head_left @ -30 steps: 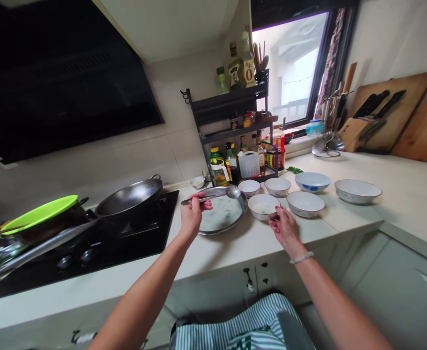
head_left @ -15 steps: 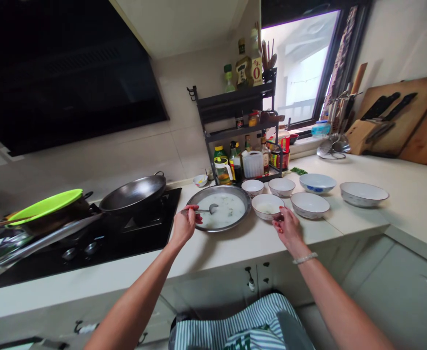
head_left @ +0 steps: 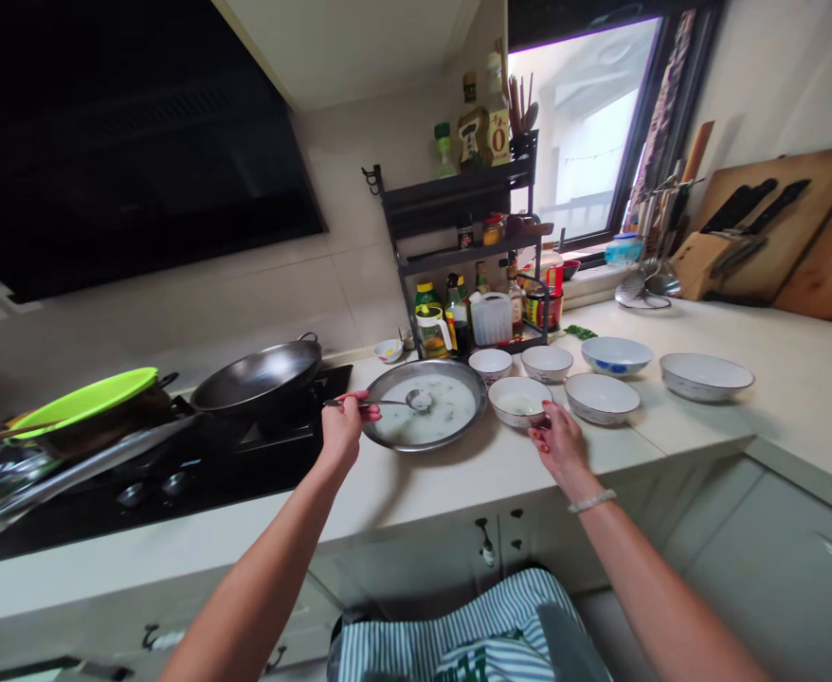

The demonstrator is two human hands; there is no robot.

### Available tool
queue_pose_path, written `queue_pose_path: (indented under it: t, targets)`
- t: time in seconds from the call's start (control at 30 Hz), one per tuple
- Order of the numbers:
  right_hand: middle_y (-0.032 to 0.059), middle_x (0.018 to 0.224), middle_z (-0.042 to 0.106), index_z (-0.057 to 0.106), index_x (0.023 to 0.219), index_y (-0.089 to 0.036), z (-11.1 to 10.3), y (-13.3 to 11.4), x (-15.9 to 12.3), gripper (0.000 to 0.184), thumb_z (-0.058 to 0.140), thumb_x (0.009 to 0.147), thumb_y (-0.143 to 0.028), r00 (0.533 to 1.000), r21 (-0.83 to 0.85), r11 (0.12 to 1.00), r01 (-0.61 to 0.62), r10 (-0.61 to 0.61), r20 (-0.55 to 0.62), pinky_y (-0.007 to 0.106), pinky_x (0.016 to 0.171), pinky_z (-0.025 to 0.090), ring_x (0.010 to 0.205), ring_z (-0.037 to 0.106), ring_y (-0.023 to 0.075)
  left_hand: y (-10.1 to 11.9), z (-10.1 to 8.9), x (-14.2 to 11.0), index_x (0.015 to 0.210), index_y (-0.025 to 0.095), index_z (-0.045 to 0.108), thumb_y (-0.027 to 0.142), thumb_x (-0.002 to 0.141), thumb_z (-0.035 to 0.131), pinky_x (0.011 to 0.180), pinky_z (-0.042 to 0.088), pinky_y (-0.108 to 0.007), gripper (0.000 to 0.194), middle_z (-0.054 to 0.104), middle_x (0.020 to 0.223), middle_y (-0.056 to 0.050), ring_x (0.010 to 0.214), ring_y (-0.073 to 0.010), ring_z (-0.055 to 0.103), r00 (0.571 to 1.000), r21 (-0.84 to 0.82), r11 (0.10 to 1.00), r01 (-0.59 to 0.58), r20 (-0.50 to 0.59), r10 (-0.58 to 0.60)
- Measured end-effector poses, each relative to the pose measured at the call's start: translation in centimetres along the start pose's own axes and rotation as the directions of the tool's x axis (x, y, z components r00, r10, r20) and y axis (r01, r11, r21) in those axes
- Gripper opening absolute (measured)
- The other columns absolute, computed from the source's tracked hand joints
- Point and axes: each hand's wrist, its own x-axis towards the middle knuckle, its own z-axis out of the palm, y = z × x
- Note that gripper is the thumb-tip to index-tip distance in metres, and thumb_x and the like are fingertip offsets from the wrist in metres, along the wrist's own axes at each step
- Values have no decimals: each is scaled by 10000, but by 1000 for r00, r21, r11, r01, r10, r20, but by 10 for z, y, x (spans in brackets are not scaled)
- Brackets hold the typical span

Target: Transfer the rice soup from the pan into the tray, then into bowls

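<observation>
My left hand (head_left: pixel 343 426) is closed around the handle of a metal ladle (head_left: pixel 420 401). The ladle's cup is over the wide metal basin (head_left: pixel 388 439), which holds a milky white soup (head_left: pixel 441 423) with green bits. With the fingertips of my right hand (head_left: pixel 560 438) I pinch the near right rim of a small white bowl (head_left: pixel 507 415). A little pale liquid lies in its bottom. Just right of that hand is another white bowl (head_left: pixel 602 402), and behind stand two smaller white bowls (head_left: pixel 491 365), (head_left: pixel 547 363).
A blue-patterned bowl (head_left: pixel 616 358) and a wide white bowl (head_left: pixel 707 379) stand farther right. Left of the basin, a wok (head_left: pixel 260 374) sits on the black stove (head_left: pixel 245 464), beside a lime-green basket (head_left: pixel 85 403). A bottle rack (head_left: pixel 451 256) stands behind; a knife block (head_left: pixel 707 260) is back right.
The ladle went from above the basin's right side down into the soup at left, then came up with its cup facing upward. My right hand stays at the bowl's rim.
</observation>
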Motion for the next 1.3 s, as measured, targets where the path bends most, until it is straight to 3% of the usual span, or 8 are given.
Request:
queue_pose_path:
  t: [0.23,0.47,0.87,1.3]
  targets:
    - [-69,550,525,533,786,-216,-1,1,1,365,785,610,-411,1000,5,1000,-2,2,1,136,291,182,363,445,58,7,4,-2,762,99,639,124,824,458,571,588,-289,192,672,610,-60,484,-150,652,996,-86,993,80,-29,-83]
    - [-74,558,522,537,805,-217,0,0,1,374,784,600,-409,1000,1,1000,-20,20,-9,134,289,188,375,450,57,11,6,-1,760,102,646,123,835,476,564,579,-274,187,659,576,-56,490,-155,657,994,-86,990,108,14,-107]
    - [-72,543,532,550,791,-216,1,0,-1,376,782,584,-427,1000,0,1000,-6,6,-14,136,287,178,361,442,56,-5,4,1,781,116,665,202,747,486,585,593,-343,201,649,543,-50,554,-231,706,999,26,1000,2,42,-3]
    - [-72,549,535,550,806,-215,-1,0,1,386,789,577,-414,1000,2,1000,-17,17,-11,133,285,192,368,458,63,6,-4,6,774,95,638,115,825,474,604,594,-285,172,681,652,-72,517,-146,665,994,-70,992,107,-21,-109]
